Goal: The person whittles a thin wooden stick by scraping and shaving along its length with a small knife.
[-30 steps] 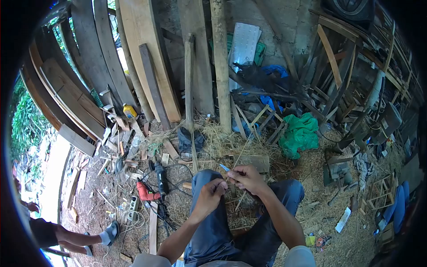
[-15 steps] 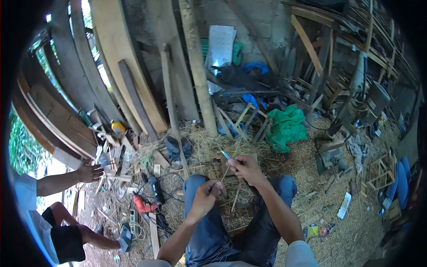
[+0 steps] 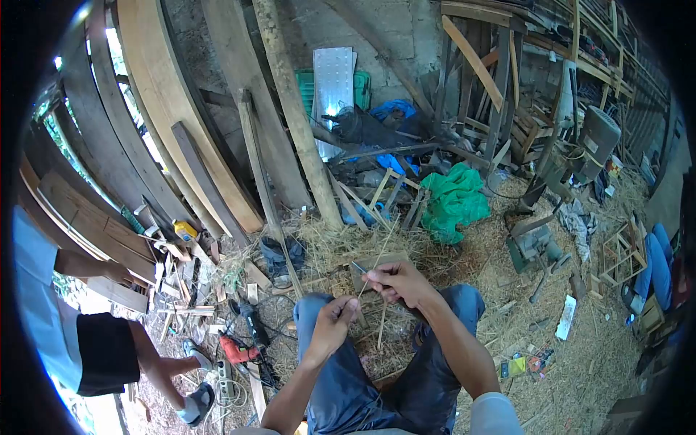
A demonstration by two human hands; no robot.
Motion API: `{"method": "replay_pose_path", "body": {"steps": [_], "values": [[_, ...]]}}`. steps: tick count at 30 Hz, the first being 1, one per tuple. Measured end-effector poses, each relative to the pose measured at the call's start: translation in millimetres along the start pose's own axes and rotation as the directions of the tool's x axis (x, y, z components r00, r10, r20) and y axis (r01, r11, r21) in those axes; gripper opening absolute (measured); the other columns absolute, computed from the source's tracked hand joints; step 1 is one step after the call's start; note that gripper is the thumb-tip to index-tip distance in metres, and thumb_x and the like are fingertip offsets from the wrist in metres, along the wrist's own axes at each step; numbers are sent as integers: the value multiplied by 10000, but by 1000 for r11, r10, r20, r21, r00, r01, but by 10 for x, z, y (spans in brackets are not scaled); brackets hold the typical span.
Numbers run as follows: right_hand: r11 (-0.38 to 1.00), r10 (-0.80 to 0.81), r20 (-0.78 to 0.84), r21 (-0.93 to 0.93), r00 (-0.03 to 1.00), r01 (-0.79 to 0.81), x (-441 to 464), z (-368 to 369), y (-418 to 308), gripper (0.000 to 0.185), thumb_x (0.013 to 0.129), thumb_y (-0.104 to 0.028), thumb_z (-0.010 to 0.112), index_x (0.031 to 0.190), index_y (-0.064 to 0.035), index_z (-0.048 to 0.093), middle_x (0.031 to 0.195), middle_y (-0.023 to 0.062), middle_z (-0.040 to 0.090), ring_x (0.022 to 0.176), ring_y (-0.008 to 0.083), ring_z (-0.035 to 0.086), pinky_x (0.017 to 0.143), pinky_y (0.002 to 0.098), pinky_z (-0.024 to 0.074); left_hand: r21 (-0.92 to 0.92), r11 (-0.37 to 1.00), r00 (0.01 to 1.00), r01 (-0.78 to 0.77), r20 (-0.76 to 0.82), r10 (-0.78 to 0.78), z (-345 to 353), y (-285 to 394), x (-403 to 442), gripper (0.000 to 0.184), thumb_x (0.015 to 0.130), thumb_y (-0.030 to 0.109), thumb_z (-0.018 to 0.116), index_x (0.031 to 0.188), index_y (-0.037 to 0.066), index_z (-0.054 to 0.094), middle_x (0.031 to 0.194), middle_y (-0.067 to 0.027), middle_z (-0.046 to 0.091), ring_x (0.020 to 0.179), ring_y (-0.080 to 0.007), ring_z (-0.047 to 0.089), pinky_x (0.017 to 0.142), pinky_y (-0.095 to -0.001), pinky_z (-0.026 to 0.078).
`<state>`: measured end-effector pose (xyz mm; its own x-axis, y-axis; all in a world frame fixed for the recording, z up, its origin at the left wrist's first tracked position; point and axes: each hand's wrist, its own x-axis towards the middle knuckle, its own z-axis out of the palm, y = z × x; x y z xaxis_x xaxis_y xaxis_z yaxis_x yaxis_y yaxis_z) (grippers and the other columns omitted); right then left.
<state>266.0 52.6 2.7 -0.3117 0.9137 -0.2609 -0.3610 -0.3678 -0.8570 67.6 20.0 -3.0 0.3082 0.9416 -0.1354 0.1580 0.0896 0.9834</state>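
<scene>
My left hand is closed, its thumb and fingers pinching a thin wooden strip above my left knee. My right hand is closed around a small knife, whose narrow blade points up and to the left. The strip runs slantwise from my left fingertips past my right fingers and the knife. The knife's handle is hidden in my fist. Below my right hand, another pale stick shows between my knees.
A red power drill and a dark power tool lie left of my legs among cords. Another person stands at far left. A green plastic sheet lies ahead; a machine stands at right. Shavings cover the ground.
My right hand has tilted a little, and the blade sits slightly lower and further left. The other person has moved, with the arm lower. My view has shifted slightly right.
</scene>
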Motion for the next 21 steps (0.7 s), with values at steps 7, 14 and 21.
{"method": "replay_pose_path", "body": {"steps": [7, 14, 21], "values": [[978, -194, -213, -117, 958, 172, 103, -312, -76, 234, 892, -194, 630, 974, 25, 647, 655, -9, 519, 470, 41, 359, 418, 205, 264, -43, 999, 998, 18, 67, -15, 16, 46, -93, 198, 960, 196, 526, 890, 22, 589, 687, 31, 494, 605, -52, 401, 540, -216, 323], [998, -37, -31, -55, 999, 36, 88, -66, 15, 263, 910, -222, 605, 976, 31, 627, 643, -31, 484, 465, 38, 326, 419, 206, 239, 22, 996, 996, -83, -19, 83, -37, 18, -118, 199, 956, 215, 535, 876, 42, 593, 667, 37, 471, 577, -47, 371, 513, -202, 283], [994, -71, 40, -81, 997, 74, 154, 28, 98, 254, 899, -217, 612, 974, 24, 633, 636, -32, 493, 451, 40, 347, 406, 202, 243, -67, 997, 999, 28, 29, -26, -146, 19, -142, 163, 958, 128, 506, 891, 0, 582, 747, 12, 558, 664, -62, 447, 601, -225, 373]]}}
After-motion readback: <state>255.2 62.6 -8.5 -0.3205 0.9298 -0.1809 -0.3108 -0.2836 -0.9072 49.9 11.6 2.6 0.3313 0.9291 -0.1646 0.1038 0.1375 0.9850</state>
